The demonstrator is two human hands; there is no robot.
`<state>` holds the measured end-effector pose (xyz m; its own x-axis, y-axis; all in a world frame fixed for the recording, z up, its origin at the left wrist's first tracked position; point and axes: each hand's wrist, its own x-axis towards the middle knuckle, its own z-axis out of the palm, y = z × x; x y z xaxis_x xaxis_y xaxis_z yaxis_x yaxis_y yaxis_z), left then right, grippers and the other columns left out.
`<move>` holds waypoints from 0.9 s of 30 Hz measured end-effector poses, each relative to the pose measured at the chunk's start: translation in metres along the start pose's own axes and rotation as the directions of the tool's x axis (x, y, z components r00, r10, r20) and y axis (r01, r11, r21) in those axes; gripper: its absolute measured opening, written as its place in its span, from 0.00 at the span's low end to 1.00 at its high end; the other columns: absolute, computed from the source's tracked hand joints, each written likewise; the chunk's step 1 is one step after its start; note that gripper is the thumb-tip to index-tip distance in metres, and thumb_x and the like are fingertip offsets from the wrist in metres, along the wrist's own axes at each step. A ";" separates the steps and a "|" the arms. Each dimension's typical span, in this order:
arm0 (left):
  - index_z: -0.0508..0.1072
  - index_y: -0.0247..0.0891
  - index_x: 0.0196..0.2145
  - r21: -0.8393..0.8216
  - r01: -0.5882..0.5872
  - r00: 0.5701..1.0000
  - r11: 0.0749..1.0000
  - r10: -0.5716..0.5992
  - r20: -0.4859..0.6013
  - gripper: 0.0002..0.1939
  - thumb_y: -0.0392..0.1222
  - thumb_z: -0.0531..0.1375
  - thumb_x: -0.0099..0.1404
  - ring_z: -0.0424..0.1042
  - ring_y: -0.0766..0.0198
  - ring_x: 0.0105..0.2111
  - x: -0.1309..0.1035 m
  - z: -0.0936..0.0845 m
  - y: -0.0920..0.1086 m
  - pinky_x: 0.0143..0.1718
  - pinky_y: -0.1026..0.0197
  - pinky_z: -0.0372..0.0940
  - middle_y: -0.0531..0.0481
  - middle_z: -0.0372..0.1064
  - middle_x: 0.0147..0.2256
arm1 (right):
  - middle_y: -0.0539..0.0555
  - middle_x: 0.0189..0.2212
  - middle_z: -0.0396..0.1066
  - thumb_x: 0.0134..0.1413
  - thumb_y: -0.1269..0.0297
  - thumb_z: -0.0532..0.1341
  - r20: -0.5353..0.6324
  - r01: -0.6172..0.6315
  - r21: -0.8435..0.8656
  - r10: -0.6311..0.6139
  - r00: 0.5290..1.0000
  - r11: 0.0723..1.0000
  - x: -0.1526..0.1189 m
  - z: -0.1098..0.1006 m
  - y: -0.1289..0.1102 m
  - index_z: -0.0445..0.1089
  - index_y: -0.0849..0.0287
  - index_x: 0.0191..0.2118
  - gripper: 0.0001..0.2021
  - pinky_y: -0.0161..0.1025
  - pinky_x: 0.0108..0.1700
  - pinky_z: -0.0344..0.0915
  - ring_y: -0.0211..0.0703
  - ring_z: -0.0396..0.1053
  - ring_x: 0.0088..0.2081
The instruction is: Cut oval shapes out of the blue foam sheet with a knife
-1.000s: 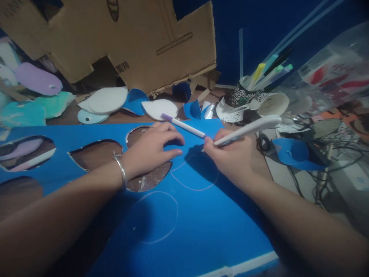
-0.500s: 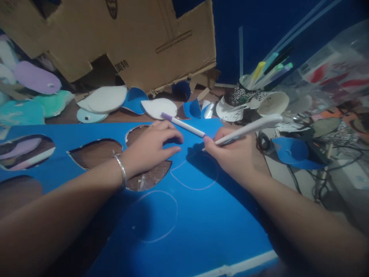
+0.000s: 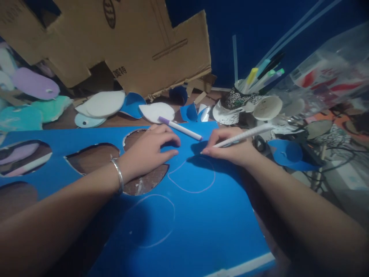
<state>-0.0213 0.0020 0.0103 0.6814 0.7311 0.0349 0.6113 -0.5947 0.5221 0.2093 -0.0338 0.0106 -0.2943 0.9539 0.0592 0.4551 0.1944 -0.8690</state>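
A blue foam-like board (image 3: 219,227) lies before me, with several leaf-shaped holes cut through it. My left hand (image 3: 152,148) rests palm-down on it, partly over one of those cut-outs, thumb and fingers apart, holding nothing. In a closed pinch, my right hand (image 3: 227,146) grips a slim white pen-shaped tool (image 3: 248,135), tilted low with its tip at the board. Just below that tip runs a pale drawn teardrop outline (image 3: 192,191); a second rounded outline (image 3: 174,211) sits nearer me. A white marker (image 3: 184,130) with a purple cap lies between my hands and beyond them.
Behind the board are white foam leaf shapes (image 3: 158,112), a purple bird-like cut-out (image 3: 36,82) and a large cardboard piece (image 3: 135,42). A patterned cup (image 3: 238,97) of markers stands at the back right. Cables (image 3: 344,148) and a blue scrap (image 3: 288,151) lie at right.
My right hand has lowered and turned slightly, leaving a gap to the marker's near end. The tool leans flatter. My left hand stays put; the whole view has shifted a little.
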 end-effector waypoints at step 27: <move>0.69 0.42 0.36 0.049 -0.001 1.000 0.999 0.001 0.004 0.10 0.46 0.55 0.58 0.59 0.60 0.44 0.000 0.002 0.001 0.46 0.57 0.56 0.52 0.63 0.39 | 0.50 0.24 0.73 0.48 0.62 0.61 0.064 0.197 -0.174 -0.189 0.980 0.965 -0.004 -0.004 0.009 0.69 0.57 0.22 0.08 0.34 0.28 0.65 0.39 0.70 0.26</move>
<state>-0.0200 0.0003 0.0094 0.6833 0.7294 0.0320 0.6297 -0.6109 0.4798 0.2185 -0.0352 0.0047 -0.4280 0.8835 0.1906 0.5277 0.4155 -0.7409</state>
